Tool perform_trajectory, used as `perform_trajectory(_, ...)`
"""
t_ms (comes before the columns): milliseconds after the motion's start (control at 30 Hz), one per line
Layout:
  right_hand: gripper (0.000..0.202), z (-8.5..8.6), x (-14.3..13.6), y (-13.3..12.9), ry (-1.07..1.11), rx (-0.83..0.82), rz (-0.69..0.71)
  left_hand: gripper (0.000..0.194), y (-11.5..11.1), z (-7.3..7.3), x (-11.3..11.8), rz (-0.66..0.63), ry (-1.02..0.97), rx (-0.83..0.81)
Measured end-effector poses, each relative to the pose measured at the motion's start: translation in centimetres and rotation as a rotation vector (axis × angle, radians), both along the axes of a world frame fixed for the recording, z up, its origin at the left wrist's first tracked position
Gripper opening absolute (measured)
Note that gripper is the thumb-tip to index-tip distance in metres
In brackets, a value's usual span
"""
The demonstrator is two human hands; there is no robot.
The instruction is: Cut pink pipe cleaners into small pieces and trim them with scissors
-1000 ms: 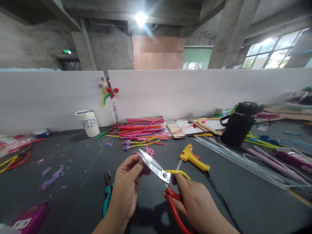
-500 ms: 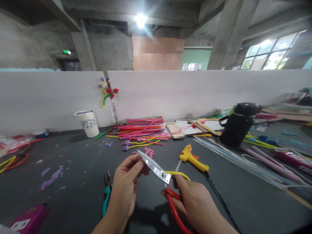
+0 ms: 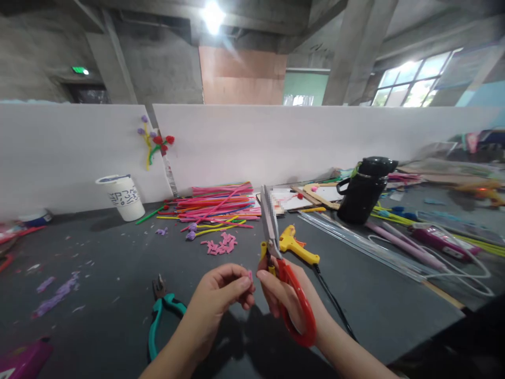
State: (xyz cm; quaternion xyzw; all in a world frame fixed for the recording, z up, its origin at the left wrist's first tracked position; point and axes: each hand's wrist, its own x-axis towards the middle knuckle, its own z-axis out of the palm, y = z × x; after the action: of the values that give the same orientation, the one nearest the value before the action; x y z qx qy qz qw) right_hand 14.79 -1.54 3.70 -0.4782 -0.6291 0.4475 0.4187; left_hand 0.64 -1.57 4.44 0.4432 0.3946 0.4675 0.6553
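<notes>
While the left hand point(image 3: 223, 292) pinches a tiny pink fuzzy snippet point(image 3: 250, 275) between thumb and fingertips, the head view shows the right hand point(image 3: 292, 302) grasping silver-bladed scissors with red and yellow handles point(image 3: 282, 268), points directed away from the person. The snippet sits above the dark grey tabletop point(image 3: 379, 310), nearer the person than a loose pile of cut pink pieces point(image 3: 223, 245). So little of it protrudes that a slackened pinch could drop it. Swinging the blades leftward could nick the left fingers, just beside them. A careless left forearm could knock the teal-handled pliers point(image 3: 156, 316) lying close by.
</notes>
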Motion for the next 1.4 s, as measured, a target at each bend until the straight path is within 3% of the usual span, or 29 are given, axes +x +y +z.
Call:
perform_trajectory(200, 0.034, -0.9, 0.4, -0.5, -0.568, 0.322, -0.053, 0.007, 0.2, 0.0, -0.8, 0.328, -0.048, 0.187)
perform_trajectory(433, 0.046, -1.7, 0.4, -1.1, -0.872, 0.480, -0.072, 0.005, -0.2, 0.5, -1.2, 0.426, -0.107, 0.268)
perform_trajectory(733, 0.039, -2.0, 0.1, -1.0, -0.976, 0.569, -0.125, 0.004, 0.0, 0.4, -1.4, 0.432, -0.115, 0.320)
perform_trajectory(933, 0.032, -1.9, 0.0, -1.1, -0.983, 0.573, -0.132, 0.003, -0.1, 0.4, -1.5, 0.424, -0.095, 0.309)
perform_trajectory(1400, 0.034, -1.9, 0.0, -1.2, -0.933, 0.516, -0.092, 0.006, 0.2, 0.2, -1.4, 0.454, -0.101, 0.301)
